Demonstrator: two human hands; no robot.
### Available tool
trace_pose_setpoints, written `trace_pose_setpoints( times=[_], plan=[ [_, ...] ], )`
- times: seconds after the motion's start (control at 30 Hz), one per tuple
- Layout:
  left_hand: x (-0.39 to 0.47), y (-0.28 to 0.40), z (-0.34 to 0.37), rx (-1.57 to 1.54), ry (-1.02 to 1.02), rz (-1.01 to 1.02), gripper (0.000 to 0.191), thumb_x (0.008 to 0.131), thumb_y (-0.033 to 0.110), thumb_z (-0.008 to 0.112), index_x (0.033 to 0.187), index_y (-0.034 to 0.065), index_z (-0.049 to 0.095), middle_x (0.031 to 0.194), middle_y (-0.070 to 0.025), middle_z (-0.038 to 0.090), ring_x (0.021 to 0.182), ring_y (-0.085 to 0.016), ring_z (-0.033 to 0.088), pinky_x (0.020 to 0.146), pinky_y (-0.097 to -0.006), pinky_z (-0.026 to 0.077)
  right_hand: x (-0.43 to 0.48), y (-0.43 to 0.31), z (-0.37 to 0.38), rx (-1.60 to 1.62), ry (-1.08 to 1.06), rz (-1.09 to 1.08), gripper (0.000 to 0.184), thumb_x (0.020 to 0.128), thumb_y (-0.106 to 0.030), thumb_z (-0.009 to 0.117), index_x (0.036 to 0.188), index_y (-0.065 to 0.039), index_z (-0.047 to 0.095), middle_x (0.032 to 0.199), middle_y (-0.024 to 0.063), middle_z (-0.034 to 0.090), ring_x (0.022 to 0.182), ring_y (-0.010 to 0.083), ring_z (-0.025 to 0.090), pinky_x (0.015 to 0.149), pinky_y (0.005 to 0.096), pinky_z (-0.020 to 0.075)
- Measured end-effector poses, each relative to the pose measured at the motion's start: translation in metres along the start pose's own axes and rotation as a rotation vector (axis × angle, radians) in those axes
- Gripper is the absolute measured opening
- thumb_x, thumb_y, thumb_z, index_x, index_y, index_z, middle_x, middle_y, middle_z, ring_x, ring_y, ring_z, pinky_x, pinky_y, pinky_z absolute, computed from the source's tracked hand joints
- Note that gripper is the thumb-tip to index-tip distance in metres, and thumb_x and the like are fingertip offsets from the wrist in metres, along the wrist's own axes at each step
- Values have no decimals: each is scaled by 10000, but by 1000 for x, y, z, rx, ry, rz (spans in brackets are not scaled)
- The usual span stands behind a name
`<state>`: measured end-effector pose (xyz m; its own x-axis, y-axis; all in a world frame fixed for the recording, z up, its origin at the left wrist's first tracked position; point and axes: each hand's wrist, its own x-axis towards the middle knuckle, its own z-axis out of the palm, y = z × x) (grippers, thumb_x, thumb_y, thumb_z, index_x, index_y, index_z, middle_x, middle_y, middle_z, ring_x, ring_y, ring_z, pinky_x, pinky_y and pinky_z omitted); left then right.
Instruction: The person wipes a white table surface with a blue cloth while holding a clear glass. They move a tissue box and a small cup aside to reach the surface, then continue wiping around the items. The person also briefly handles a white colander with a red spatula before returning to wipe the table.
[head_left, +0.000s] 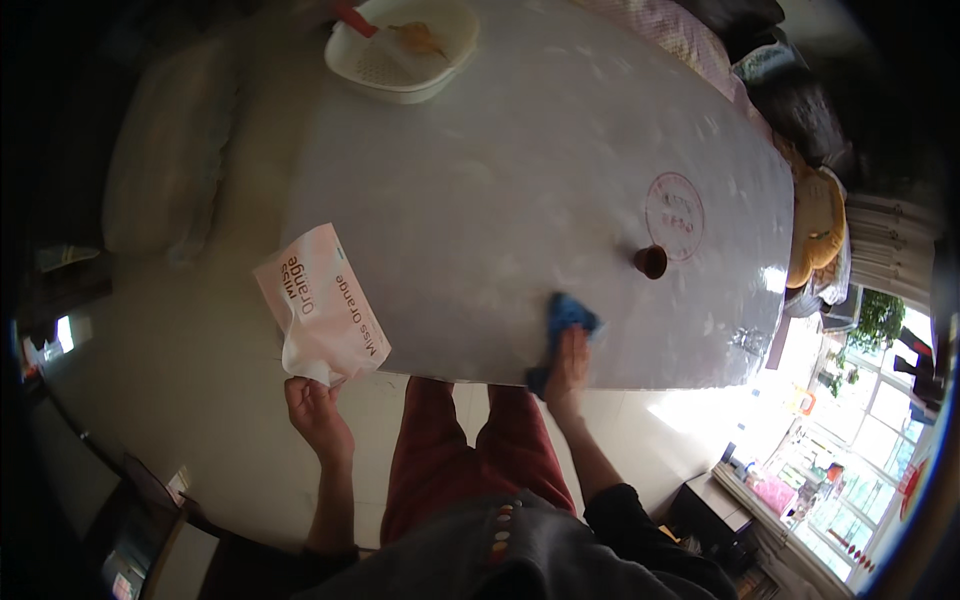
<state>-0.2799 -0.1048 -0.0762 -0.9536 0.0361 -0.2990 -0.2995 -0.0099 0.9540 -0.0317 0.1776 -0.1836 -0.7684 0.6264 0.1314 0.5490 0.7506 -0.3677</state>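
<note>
My left hand (319, 416) pinches the lower edge of a soft pink and white printed packet (322, 307), lifted beside the left part of a table's near edge. Under my right hand (570, 367), a blue cloth (566, 319) lies bunched on the grey table covering (465, 225), near the same edge; part of the cloth is hidden by the hand. Up and to the right of the cloth stands a small brown cup (651, 262), close to a round red printed mark on the covering.
At the far left of the table is a white basket (409, 96) with a red-handled tool and an orange-brown item in it. Patterned fabric (675, 34) and a yellow cushion (817, 225) border the right side. A dark cabinet (709, 510) stands near the window.
</note>
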Motion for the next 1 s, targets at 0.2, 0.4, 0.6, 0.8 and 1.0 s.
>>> trace_pose_setpoints(
  times=[0.2,0.4,0.6,0.8,1.0],
  plan=[
    [-4,13,9,43,-69,-3,108,1039,114,517,1074,12,501,1127,-87,571,1060,-185,583,949,-400,536,51,-48,37,-9,-27,117,646,918,-52,464,1536,40,304,1630,237,243,1517,413,216,1226,552,170],
    [-22,20,47,208,-50,3,119,1041,129,533,1059,15,503,1100,-73,574,1031,-158,584,924,-361,544,82,-200,90,269,-476,-250,584,915,-126,531,1472,9,416,1543,183,410,1475,311,333,1220,428,266],
    [-30,-13,106,213,-278,84,148,1049,161,547,1036,19,506,1149,-82,590,1037,-151,591,890,-359,567,52,-141,49,433,-567,-410,652,829,-116,629,1456,-26,472,1542,136,434,1467,308,353,1219,419,276],
    [-40,-61,136,305,-405,128,148,1051,151,551,1006,24,491,1303,-126,589,1042,-145,603,863,-341,583,-20,36,-18,227,-203,-62,702,858,-21,527,1539,-76,368,1628,139,298,1515,315,264,1237,527,183],
    [-42,-93,159,308,-441,83,151,1064,166,527,1038,25,480,1417,-138,540,1099,-172,605,865,-344,570,-43,216,-95,-72,168,445,673,855,88,457,1516,-15,374,1602,218,323,1491,411,281,1218,542,204]
  ],
)
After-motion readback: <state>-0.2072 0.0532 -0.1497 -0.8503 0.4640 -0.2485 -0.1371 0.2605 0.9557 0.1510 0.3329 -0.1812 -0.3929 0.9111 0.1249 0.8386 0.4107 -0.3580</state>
